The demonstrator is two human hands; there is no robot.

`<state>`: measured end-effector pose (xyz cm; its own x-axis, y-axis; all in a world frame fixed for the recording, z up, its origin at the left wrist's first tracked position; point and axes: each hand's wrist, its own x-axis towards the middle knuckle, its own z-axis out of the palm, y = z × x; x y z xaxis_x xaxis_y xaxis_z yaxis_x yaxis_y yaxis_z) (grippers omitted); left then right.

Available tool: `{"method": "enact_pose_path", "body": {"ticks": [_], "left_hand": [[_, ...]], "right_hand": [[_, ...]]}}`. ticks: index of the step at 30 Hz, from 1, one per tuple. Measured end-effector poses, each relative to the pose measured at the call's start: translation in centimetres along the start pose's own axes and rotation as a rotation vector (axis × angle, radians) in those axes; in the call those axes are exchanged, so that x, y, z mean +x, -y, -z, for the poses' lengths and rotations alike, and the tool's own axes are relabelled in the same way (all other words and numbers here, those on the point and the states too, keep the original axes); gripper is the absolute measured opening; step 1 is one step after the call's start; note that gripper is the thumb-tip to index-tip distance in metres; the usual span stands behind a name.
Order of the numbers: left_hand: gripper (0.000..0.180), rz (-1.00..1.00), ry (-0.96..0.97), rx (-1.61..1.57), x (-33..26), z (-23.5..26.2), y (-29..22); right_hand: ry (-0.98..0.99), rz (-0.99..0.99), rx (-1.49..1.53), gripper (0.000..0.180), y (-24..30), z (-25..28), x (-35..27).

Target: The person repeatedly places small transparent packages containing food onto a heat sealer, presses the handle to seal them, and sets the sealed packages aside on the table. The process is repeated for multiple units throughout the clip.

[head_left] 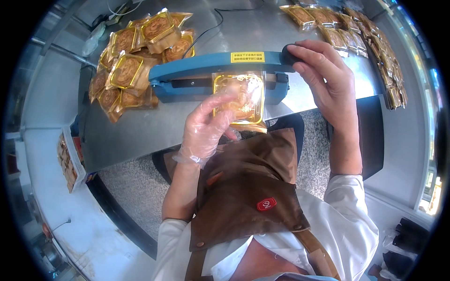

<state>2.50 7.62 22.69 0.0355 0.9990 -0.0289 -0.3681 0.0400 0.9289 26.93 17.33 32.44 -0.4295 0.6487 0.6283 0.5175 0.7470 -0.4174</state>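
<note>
My left hand (pixel 202 126), in a thin clear plastic glove, grips a clear pouch (pixel 251 105) with a gold printed border and a round brown pastry inside. The pouch's far end reaches between the arm and base of a blue hand-lever bag sealer (pixel 192 69). A gap shows at the sealer's right end, so its arm is partly raised; whether the jaws touch the pouch is hidden. My bare right hand (pixel 330 75) has its thumb and fingers closed around the black knob (pixel 289 55) at the arm's right end.
Left of the sealer lies a heap of bagged pastries (pixel 126 72) on the metal table (pixel 126 140). More packs (pixel 344 35) stand in rows at the far right. A black cable (pixel 220 19) runs across behind the sealer. A white counter (pixel 89 220) is at my left.
</note>
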Motion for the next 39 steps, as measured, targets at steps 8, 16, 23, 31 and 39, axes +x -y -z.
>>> {"method": "enact_pose_path", "body": {"ticks": [8,16,23,31,39], "left_hand": [[0.030,-0.001,-0.002,0.029,0.0,0.1,0.2],[0.033,-0.006,0.019,0.013,0.1,0.3,0.5],[0.034,0.023,0.021,-0.001,0.1,0.2,0.1],[0.034,0.014,-0.025,0.035,0.0,0.1,0.1],[0.033,0.021,-0.108,0.057,0.3,-0.3,0.3]], "right_hand": [[0.031,-0.041,-0.011,0.022,-0.8,-0.5,-1.0],[0.057,-0.045,-0.014,0.023,-1.5,-1.2,-1.1],[0.084,-0.059,-0.025,0.022,-2.1,-1.3,-1.7],[0.127,-0.069,0.009,0.022,-2.1,-1.3,-1.6],[0.125,0.040,0.001,0.021,-3.2,-0.8,-1.5]]}}
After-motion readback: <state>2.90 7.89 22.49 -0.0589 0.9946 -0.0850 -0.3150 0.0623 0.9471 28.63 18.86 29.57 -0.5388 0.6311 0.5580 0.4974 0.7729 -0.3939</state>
